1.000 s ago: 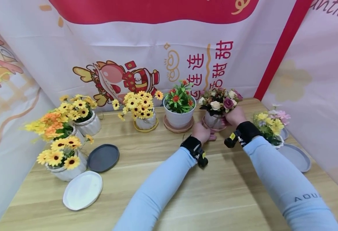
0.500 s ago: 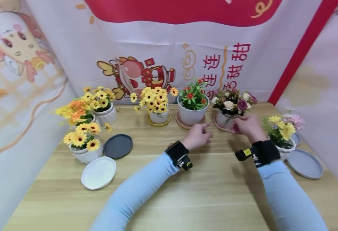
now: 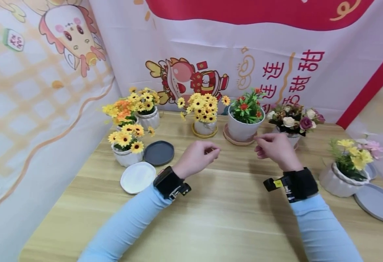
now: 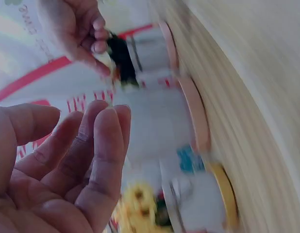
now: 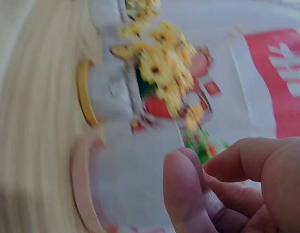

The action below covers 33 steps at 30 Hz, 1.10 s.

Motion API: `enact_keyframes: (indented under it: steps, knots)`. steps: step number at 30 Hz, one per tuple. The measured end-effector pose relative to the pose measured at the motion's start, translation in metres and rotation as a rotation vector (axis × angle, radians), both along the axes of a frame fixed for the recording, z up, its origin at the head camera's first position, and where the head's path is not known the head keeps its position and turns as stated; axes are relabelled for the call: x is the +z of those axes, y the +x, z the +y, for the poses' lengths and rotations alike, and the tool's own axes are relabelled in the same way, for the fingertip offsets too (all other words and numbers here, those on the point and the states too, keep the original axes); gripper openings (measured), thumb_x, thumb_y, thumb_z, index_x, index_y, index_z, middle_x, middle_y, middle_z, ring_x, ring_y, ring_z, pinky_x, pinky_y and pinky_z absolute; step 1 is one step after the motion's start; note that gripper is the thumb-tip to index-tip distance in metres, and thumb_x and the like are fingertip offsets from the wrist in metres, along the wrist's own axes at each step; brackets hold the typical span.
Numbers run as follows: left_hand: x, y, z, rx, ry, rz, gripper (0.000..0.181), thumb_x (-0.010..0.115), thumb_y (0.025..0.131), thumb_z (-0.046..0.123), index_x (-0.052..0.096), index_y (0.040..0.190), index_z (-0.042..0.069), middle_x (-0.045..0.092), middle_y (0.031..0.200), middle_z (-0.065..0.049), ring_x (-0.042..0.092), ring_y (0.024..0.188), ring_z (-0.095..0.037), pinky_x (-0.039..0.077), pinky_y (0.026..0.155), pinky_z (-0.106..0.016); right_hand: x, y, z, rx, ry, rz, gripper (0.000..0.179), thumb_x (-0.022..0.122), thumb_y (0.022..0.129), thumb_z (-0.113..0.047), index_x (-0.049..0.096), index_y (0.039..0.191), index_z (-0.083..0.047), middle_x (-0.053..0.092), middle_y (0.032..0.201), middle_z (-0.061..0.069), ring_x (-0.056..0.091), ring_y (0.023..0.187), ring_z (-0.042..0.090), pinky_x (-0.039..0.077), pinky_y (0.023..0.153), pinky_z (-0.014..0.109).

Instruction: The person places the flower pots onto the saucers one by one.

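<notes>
My left hand [image 3: 196, 158] hovers over the middle of the table with loosely bent fingers and nothing in them. My right hand [image 3: 278, 150] is raised in front of the pot of purple and white roses [image 3: 297, 122], hiding part of that pot, its fingers loosely curled around nothing. Between the hands, farther back, stands a white pot with red flowers [image 3: 243, 125] on a pink saucer [image 3: 230, 139]. To its left is a small pot of yellow daisies [image 3: 205, 125] on a yellow saucer [image 3: 204, 134]. In the left wrist view the pots appear beyond my left fingers [image 4: 104, 170].
Several pots of yellow and orange flowers [image 3: 127, 154] cluster at the left, beside a black saucer [image 3: 159, 153] and a white saucer [image 3: 138, 177]. At the right stands a pot with yellow and pink flowers [image 3: 343, 180] by a grey saucer [image 3: 378, 202]. Printed cloth [image 3: 191, 40] hangs behind.
Both hands have drawn back from the rose pot, the left one moving left and nearer. The right hand has let go of the rose pot. The head view has turned left.
</notes>
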State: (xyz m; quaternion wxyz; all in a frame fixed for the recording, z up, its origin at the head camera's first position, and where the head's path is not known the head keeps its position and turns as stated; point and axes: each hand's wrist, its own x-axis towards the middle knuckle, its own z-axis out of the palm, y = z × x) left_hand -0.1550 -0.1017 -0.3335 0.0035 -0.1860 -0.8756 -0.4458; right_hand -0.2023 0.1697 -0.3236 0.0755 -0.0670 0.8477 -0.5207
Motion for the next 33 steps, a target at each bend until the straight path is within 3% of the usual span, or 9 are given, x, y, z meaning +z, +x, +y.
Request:
enact_keyframes:
  steps: [4,8,11,18,23,28,33]
  knots:
    - [-0.005,0.003,-0.036,0.114,-0.042,0.035,0.014,0.064,0.098,0.018,0.075,0.097,0.009,0.069,0.08,0.003,0.063,0.068,-0.009,0.054,0.058,-0.026,-0.006,-0.008,-0.031,0.056,0.01,0.011,0.031,0.053,0.101,-0.01,0.063,0.121,0.01,0.069,0.083,0.018,0.068,0.064,0.016,0.062,0.063,0.035]
    - [-0.012,0.004,-0.069,0.239,-0.079,0.025,0.014,0.065,0.096,0.017,0.075,0.094,0.008,0.069,0.075,0.003,0.064,0.061,-0.009,0.055,0.055,-0.026,-0.013,-0.017,-0.069,0.112,-0.002,-0.01,0.028,0.055,0.099,-0.008,0.066,0.119,0.009,0.069,0.081,0.018,0.067,0.062,0.016,0.061,0.061,0.034]
    - [-0.016,0.006,-0.087,0.295,-0.086,-0.004,0.016,0.064,0.096,0.017,0.075,0.096,0.006,0.07,0.075,0.001,0.065,0.059,-0.01,0.056,0.055,-0.027,-0.018,-0.025,-0.102,0.166,0.007,-0.028,0.027,0.055,0.097,-0.006,0.067,0.118,0.008,0.069,0.079,0.017,0.066,0.061,0.016,0.062,0.062,0.036]
    - [-0.022,0.012,-0.111,0.363,-0.062,-0.132,0.019,0.063,0.097,0.019,0.074,0.101,0.004,0.071,0.079,-0.001,0.065,0.063,-0.013,0.056,0.058,-0.028,-0.036,-0.041,-0.184,0.269,0.037,-0.111,0.039,0.055,0.095,-0.005,0.057,0.133,0.005,0.069,0.074,0.017,0.065,0.056,0.018,0.061,0.057,0.037]
    - [-0.025,0.016,-0.118,0.371,-0.073,-0.155,0.019,0.063,0.097,0.019,0.074,0.101,0.003,0.071,0.081,-0.001,0.065,0.063,-0.015,0.056,0.059,-0.029,-0.05,-0.05,-0.231,0.321,0.179,-0.123,0.04,0.061,0.096,-0.012,0.056,0.133,0.001,0.069,0.068,0.014,0.064,0.05,0.017,0.057,0.047,0.03]
    - [-0.028,0.018,-0.123,0.392,-0.096,-0.157,0.019,0.063,0.097,0.019,0.074,0.099,0.004,0.07,0.079,0.001,0.064,0.063,-0.013,0.055,0.059,-0.028,-0.06,-0.055,-0.256,0.379,0.347,-0.039,0.035,0.064,0.093,-0.011,0.062,0.126,0.001,0.067,0.059,0.006,0.062,0.043,0.014,0.054,0.042,0.027]
    - [-0.028,0.021,-0.127,0.405,-0.12,-0.14,0.018,0.064,0.097,0.02,0.075,0.097,0.006,0.07,0.078,0.001,0.064,0.061,-0.012,0.054,0.058,-0.028,-0.068,-0.06,-0.267,0.396,0.318,-0.011,0.034,0.062,0.09,-0.005,0.065,0.123,-0.001,0.064,0.056,0.006,0.061,0.041,0.014,0.052,0.04,0.026]
